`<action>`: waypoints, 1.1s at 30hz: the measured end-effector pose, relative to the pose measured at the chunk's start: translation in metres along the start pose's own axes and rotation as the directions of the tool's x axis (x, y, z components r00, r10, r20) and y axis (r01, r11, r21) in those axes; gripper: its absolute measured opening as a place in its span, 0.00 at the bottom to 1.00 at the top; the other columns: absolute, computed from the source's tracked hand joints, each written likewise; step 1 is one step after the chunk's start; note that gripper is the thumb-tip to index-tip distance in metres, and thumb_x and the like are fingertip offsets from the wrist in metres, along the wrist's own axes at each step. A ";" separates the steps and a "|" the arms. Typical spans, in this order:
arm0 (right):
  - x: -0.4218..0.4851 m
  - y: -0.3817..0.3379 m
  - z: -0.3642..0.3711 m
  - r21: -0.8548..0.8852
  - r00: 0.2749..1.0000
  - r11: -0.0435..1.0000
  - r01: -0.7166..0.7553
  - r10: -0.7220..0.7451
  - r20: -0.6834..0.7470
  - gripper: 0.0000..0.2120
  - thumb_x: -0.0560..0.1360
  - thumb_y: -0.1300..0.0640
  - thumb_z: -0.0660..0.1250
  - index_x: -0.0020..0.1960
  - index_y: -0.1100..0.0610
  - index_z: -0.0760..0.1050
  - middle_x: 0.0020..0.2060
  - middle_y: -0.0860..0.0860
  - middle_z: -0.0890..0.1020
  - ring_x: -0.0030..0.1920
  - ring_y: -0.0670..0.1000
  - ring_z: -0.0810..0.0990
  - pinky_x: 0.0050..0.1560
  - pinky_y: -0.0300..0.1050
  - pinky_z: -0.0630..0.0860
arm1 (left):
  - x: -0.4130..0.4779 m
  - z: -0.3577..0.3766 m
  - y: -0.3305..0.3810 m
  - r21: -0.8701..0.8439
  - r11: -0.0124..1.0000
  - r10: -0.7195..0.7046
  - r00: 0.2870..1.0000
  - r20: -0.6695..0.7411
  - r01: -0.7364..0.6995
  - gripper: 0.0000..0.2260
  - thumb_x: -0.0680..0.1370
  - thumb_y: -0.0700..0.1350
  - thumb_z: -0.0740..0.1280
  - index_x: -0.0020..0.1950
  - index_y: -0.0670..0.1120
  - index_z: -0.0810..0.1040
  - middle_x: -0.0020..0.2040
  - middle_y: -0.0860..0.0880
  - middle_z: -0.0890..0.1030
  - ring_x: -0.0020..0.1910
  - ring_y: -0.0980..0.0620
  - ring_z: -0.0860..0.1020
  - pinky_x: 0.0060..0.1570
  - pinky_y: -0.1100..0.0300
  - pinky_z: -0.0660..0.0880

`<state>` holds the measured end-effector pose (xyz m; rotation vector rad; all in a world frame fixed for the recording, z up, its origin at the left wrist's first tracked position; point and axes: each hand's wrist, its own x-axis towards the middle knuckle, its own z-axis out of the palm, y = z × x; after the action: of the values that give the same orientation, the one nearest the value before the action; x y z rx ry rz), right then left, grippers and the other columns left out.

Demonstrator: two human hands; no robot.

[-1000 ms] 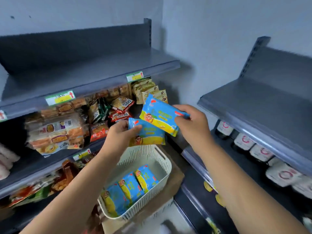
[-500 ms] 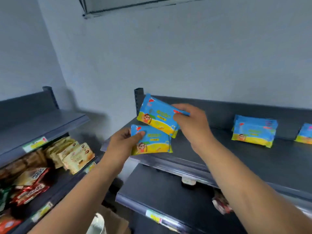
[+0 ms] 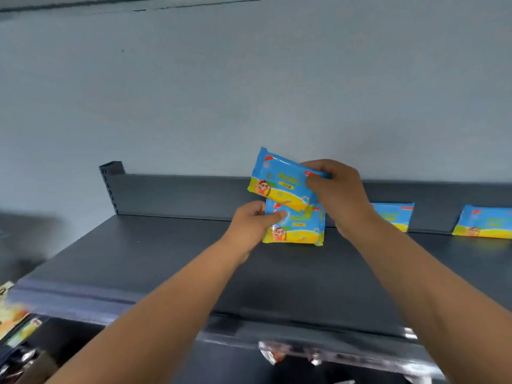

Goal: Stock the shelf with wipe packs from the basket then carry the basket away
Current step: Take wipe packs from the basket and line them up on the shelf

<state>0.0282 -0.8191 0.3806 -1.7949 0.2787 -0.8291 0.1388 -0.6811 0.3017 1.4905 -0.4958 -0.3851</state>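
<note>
Both my arms reach over a dark grey top shelf [image 3: 155, 261]. My left hand [image 3: 250, 227] grips the left end of a blue and yellow wipe pack [image 3: 297, 227], held upright over the middle of the shelf; I cannot tell whether it touches the board. Just above and overlapping it, my right hand [image 3: 336, 192] holds a second wipe pack [image 3: 279, 181] by its right end, tilted. Two more wipe packs lean against the shelf's back panel, one [image 3: 393, 217] partly behind my right wrist and one [image 3: 484, 221] at the right edge. The basket is out of view.
The shelf's back panel ends in a slotted upright post [image 3: 109, 184] at the left. A plain grey wall rises behind. Snack packets [image 3: 11, 314] show at the lower left edge, and shiny packets [image 3: 291, 353] sit on the shelf below.
The view has swung up and right, away from the basket and snack shelves. Both hands have carried their packs forward over the top shelf, closer to the back panel.
</note>
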 end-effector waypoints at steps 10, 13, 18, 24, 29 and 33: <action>0.004 0.047 -0.022 -0.260 1.000 0.965 0.026 -0.028 -0.002 0.17 0.73 0.63 0.66 0.56 0.47 0.84 0.49 0.42 0.84 0.45 0.38 0.81 0.37 0.25 0.71 | 0.041 0.022 -0.038 0.305 0.952 0.056 0.994 -0.095 -0.024 0.05 0.77 0.45 0.76 0.50 0.45 0.85 0.47 0.48 0.88 0.44 0.49 0.87 0.46 0.51 0.84; 0.008 0.050 -0.018 -0.251 1.000 0.968 0.024 -0.023 0.009 0.17 0.73 0.64 0.66 0.56 0.47 0.84 0.48 0.42 0.85 0.43 0.37 0.81 0.36 0.27 0.73 | 0.043 0.017 -0.047 0.746 0.664 0.259 0.952 -0.165 -0.051 0.10 0.75 0.58 0.71 0.44 0.52 0.83 0.42 0.55 0.83 0.42 0.52 0.82 0.38 0.54 0.79; 0.020 0.051 -0.014 -0.239 0.999 0.971 0.007 -0.015 -0.032 0.18 0.74 0.64 0.66 0.57 0.48 0.84 0.48 0.42 0.85 0.41 0.39 0.81 0.34 0.29 0.74 | 0.053 0.016 -0.045 0.709 0.704 0.156 0.963 -0.220 0.047 0.09 0.74 0.53 0.73 0.45 0.49 0.78 0.47 0.49 0.81 0.42 0.52 0.80 0.33 0.58 0.71; 0.026 0.056 -0.015 -0.311 0.999 0.950 -0.005 -0.008 -0.043 0.17 0.74 0.64 0.66 0.55 0.47 0.84 0.46 0.42 0.84 0.35 0.40 0.79 0.33 0.30 0.73 | 0.056 0.021 -0.051 0.492 0.869 0.057 0.976 -0.208 0.055 0.11 0.78 0.50 0.74 0.50 0.49 0.74 0.52 0.50 0.80 0.46 0.54 0.81 0.41 0.57 0.79; 0.022 0.076 -0.022 -0.449 0.998 0.893 -0.031 0.052 0.035 0.18 0.74 0.66 0.66 0.55 0.47 0.83 0.44 0.42 0.82 0.32 0.35 0.77 0.30 0.27 0.68 | 0.052 0.014 -0.052 0.307 0.940 -0.104 0.982 -0.158 0.148 0.19 0.73 0.38 0.78 0.57 0.45 0.72 0.54 0.49 0.79 0.51 0.53 0.79 0.46 0.58 0.79; 0.014 0.103 -0.016 -0.631 0.992 0.776 0.018 0.063 0.105 0.18 0.73 0.64 0.69 0.60 0.49 0.83 0.58 0.44 0.82 0.56 0.43 0.79 0.53 0.32 0.74 | 0.045 0.006 -0.051 0.280 0.948 -0.150 0.988 -0.023 0.150 0.31 0.69 0.34 0.80 0.68 0.46 0.70 0.61 0.50 0.78 0.60 0.51 0.78 0.51 0.61 0.77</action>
<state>0.0489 -0.8784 0.2962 -2.4593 0.5493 -0.6394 0.1763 -0.7123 0.2542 1.8111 -0.4502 -0.4468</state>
